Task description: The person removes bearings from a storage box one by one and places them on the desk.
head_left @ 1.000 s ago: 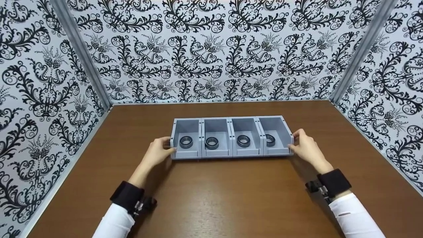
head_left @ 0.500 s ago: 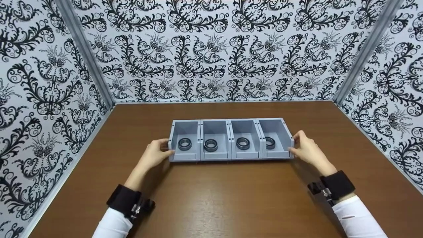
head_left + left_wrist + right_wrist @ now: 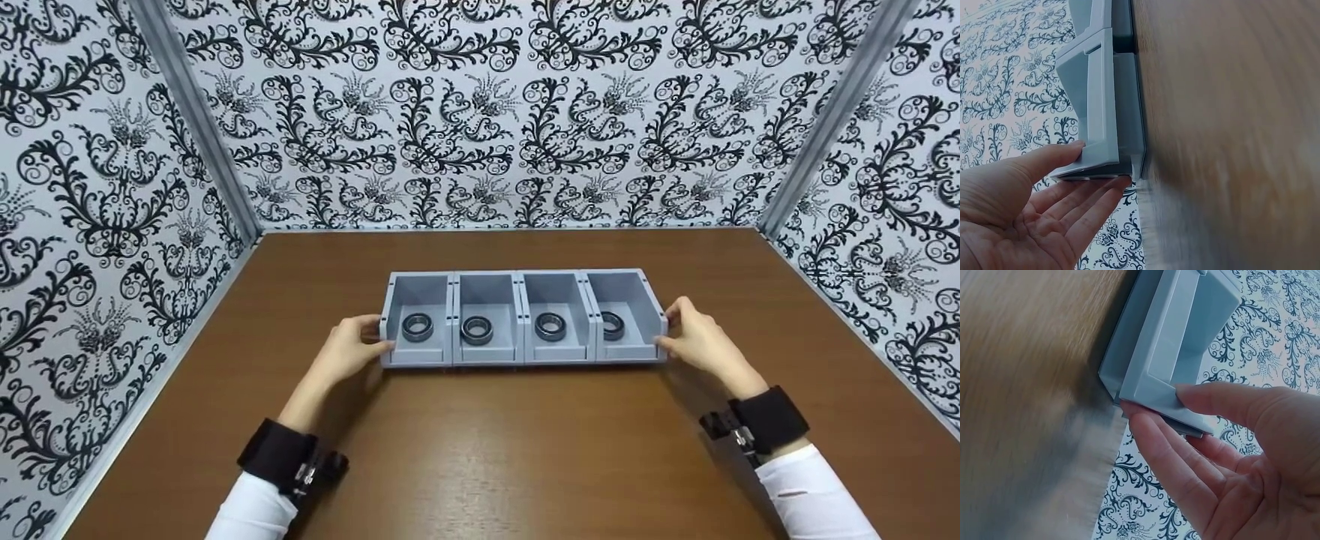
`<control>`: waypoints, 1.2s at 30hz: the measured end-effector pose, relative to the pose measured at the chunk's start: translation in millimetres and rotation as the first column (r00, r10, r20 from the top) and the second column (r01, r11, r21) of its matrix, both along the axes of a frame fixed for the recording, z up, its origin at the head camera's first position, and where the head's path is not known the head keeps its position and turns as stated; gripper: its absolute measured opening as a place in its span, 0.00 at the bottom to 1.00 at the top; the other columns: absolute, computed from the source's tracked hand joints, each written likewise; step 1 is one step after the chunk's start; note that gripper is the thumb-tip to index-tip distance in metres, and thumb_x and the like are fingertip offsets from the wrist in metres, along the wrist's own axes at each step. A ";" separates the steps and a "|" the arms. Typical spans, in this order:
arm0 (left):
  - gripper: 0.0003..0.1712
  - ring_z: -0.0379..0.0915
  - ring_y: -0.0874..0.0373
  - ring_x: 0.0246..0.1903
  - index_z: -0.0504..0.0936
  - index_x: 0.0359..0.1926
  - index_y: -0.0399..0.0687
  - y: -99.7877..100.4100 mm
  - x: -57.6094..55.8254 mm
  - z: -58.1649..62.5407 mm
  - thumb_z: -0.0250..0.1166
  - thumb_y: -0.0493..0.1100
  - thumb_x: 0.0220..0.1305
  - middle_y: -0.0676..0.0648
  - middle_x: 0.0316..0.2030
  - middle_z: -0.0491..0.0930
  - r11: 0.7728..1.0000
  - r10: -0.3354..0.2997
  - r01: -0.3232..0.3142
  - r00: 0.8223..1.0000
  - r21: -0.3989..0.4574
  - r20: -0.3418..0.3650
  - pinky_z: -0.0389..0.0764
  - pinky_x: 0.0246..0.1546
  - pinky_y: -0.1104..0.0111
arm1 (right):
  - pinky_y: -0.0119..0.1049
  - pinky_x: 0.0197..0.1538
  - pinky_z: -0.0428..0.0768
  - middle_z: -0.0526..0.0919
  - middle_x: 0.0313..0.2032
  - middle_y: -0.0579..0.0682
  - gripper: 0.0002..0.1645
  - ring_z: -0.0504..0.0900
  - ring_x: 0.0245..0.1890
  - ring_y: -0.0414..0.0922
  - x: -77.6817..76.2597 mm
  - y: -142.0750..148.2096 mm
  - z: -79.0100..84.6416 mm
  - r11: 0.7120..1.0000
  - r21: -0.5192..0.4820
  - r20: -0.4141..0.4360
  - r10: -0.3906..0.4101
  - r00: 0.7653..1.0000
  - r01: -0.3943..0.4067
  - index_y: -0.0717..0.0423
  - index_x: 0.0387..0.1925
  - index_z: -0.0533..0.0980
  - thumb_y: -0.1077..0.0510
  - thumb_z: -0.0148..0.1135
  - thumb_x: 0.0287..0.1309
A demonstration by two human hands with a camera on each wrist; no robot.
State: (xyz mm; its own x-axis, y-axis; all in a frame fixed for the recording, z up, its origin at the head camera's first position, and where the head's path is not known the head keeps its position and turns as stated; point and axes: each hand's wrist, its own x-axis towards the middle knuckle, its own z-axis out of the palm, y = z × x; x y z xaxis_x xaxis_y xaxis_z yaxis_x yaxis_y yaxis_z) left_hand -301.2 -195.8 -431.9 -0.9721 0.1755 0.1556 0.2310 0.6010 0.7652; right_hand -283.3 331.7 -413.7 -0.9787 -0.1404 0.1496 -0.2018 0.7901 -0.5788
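Note:
A row of joined grey storage bins (image 3: 559,354) is low at the tabletop, its open tops facing up. Each compartment holds one dark ball bearing, from the leftmost bearing (image 3: 418,338) to the rightmost bearing (image 3: 618,334), which a divider partly hides. My left hand (image 3: 349,351) grips the left end of the row. In the left wrist view its thumb (image 3: 1064,153) presses the bin's front corner while the fingers lie against the outer side. At the opposite end, my right hand (image 3: 703,343) pinches the side wall (image 3: 1145,391) likewise, thumb inside the front edge and fingers outside.
The brown wooden table (image 3: 480,442) extends around the bins on every side. Patterned wall panels (image 3: 480,112) close off the back and both sides, with grey metal posts (image 3: 199,120) at the corners. Black straps (image 3: 277,454) with small cameras sit on both wrists.
The bin row has come slightly nearer to me, its left end shifting a little left, with both hands keeping hold. Over the last half second it has barely moved.

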 end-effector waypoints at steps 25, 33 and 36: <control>0.28 0.83 0.34 0.54 0.76 0.62 0.20 -0.5 6.7 3.8 0.71 0.30 0.65 0.26 0.54 0.82 1.000 -0.004 0.004 1.000 0.026 0.025 0.84 0.54 0.50 | 0.33 0.28 0.82 0.83 0.38 0.65 0.22 0.85 0.25 0.46 5.2 -2.3 5.7 1.000 -0.022 0.049 -0.005 0.999 0.006 0.67 0.45 0.67 0.64 0.72 0.60; 0.28 0.83 0.33 0.53 0.76 0.62 0.20 -0.5 4.7 2.9 0.71 0.31 0.65 0.25 0.55 0.82 1.000 -0.008 0.008 1.000 0.017 0.012 0.85 0.53 0.50 | 0.43 0.35 0.81 0.85 0.40 0.65 0.22 0.85 0.31 0.52 6.8 -1.8 7.2 0.999 0.030 -0.006 -0.024 1.000 0.024 0.66 0.44 0.71 0.62 0.75 0.59; 0.28 0.83 0.33 0.53 0.76 0.62 0.20 -0.6 4.6 2.6 0.71 0.30 0.64 0.25 0.55 0.82 1.000 -0.009 0.008 1.000 0.018 0.011 0.85 0.54 0.50 | 0.53 0.42 0.81 0.86 0.41 0.66 0.21 0.85 0.38 0.59 7.7 -2.2 7.9 0.997 0.069 -0.035 -0.036 0.999 0.039 0.66 0.44 0.73 0.60 0.75 0.58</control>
State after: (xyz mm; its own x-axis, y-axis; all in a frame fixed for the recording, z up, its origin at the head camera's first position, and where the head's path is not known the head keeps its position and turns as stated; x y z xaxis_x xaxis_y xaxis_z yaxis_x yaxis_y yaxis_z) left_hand -296.7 -196.4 -429.3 -0.9722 0.1811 0.1483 0.2277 0.5850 0.7784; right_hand -275.7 329.5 -405.8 -0.9781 -0.1150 0.1734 -0.1896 0.8358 -0.5152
